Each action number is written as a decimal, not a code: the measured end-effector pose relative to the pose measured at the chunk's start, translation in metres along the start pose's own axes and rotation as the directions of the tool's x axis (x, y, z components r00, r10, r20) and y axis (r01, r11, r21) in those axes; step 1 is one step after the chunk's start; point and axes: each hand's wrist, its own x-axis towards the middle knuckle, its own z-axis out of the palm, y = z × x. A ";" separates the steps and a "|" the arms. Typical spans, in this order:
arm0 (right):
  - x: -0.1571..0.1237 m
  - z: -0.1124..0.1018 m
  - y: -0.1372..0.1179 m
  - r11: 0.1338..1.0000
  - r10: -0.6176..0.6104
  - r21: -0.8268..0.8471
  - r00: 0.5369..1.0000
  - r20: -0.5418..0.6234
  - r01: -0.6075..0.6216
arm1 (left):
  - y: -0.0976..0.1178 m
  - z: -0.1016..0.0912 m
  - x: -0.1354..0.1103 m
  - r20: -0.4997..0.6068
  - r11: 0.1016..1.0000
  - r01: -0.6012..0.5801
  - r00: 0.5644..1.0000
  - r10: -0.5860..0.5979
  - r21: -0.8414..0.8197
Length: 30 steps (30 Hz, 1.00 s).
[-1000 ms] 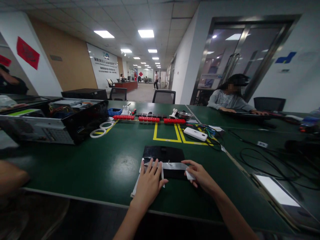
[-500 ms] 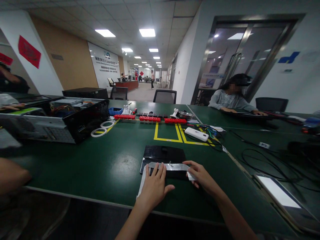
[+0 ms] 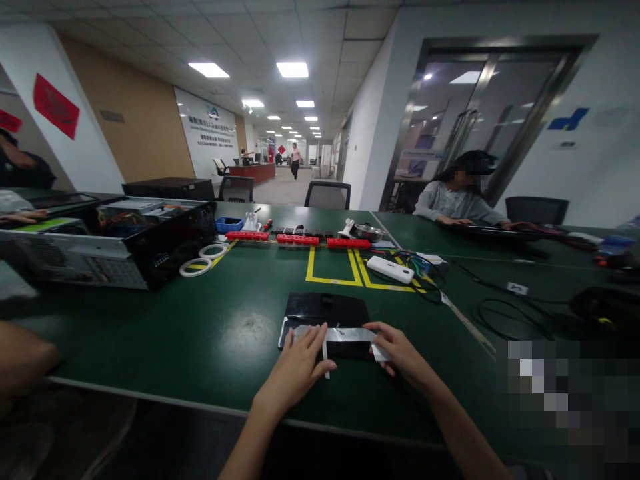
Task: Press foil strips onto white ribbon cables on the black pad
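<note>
A glossy black flat piece [image 3: 345, 305] lies on the green table in front of me, its kind unclear. Across its near part runs a strip of silver tape [image 3: 353, 335]. Over the left part of this tape, my left hand [image 3: 297, 363] rests with its fingers stretched out flat. A narrow white strip [image 3: 327, 365] hangs toward me between its index finger and thumb. At the tape's right end, my right hand [image 3: 403, 352] pinches the tape, thumb against fingers. A white tab [image 3: 381, 353] shows below those fingertips.
An opened computer case [image 3: 110, 250] stands at left, beside two white rings [image 3: 196, 267]. Red power strips [image 3: 297, 240] line the back. A white oblong device [image 3: 390, 269] and cables [image 3: 515, 320] lie at right. A person [image 3: 463, 193] sits across the table; another's arm [image 3: 25, 357] is at left.
My left hand has turned and its fingers have shifted slightly along the tape. The white strip, earlier left of that hand, now hangs at its right. My right hand stays at the tape's end.
</note>
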 end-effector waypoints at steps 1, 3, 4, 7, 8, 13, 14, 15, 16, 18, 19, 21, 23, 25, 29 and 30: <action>-0.001 0.000 -0.001 1.000 0.005 0.003 1.000 0.002 -0.005 | -0.006 -0.004 -0.004 -0.031 0.999 0.026 0.999 -0.027 -0.031; -0.001 0.000 -0.002 1.000 0.012 0.008 1.000 0.010 -0.012 | -0.021 -0.010 -0.015 -0.116 0.993 0.110 0.987 -0.116 -0.051; -0.001 -0.001 -0.002 1.000 0.016 0.011 1.000 0.013 -0.016 | -0.030 -0.010 -0.022 -0.156 0.987 0.156 0.975 -0.161 -0.045; -0.001 -0.001 -0.001 0.999 0.020 0.031 1.000 0.005 -0.021 | -0.059 -0.006 -0.043 -0.228 0.969 0.246 0.943 -0.243 -0.017; 0.000 -0.001 -0.001 0.999 0.022 0.040 1.000 0.000 -0.022 | -0.067 -0.003 -0.049 -0.243 0.963 0.268 0.934 -0.262 -0.010; 0.002 0.000 -0.002 0.998 0.044 0.044 0.999 -0.009 -0.044 | -0.085 0.008 -0.062 -0.290 0.966 0.258 0.925 -0.245 0.004; 0.002 0.001 -0.003 0.998 0.050 0.032 0.999 -0.013 -0.050 | -0.084 0.009 -0.062 -0.296 0.967 0.254 0.924 -0.241 0.008; 0.002 0.001 -0.005 0.998 0.055 0.014 0.998 -0.018 -0.055 | -0.083 0.009 -0.062 -0.297 0.968 0.252 0.925 -0.237 0.012; 0.001 0.000 -0.007 0.998 0.059 -0.007 0.998 -0.022 -0.059 | -0.082 0.009 -0.062 -0.297 0.968 0.252 0.925 -0.237 0.013; 0.000 -0.001 -0.013 0.997 0.063 -0.047 0.998 -0.024 -0.064 | -0.080 0.008 -0.062 -0.293 0.967 0.253 0.926 -0.238 0.014; -0.001 -0.002 -0.016 0.996 0.063 -0.059 0.998 -0.019 -0.064 | -0.080 0.007 -0.062 -0.289 0.967 0.255 0.927 -0.240 0.015; -0.003 -0.004 -0.025 0.996 0.063 -0.061 0.998 0.016 -0.062 | -0.080 0.006 -0.063 -0.282 0.966 0.259 0.928 -0.243 0.020; -0.004 -0.006 -0.035 0.998 0.048 -0.041 0.996 0.072 -0.045 | -0.080 0.005 -0.063 -0.282 0.966 0.259 0.928 -0.243 0.023; -0.005 -0.008 -0.045 1.000 0.015 -0.003 0.992 0.127 -0.015 | -0.080 0.004 -0.063 -0.292 0.966 0.259 0.925 -0.241 0.021; -0.006 -0.019 -0.070 0.986 -0.097 0.150 0.989 0.114 0.079 | -0.079 0.004 -0.064 -0.306 0.967 0.253 0.922 -0.239 0.007; -0.006 -0.024 -0.077 0.973 -0.137 0.198 0.988 0.064 0.122 | -0.078 0.004 -0.064 -0.307 0.968 0.252 0.921 -0.240 0.002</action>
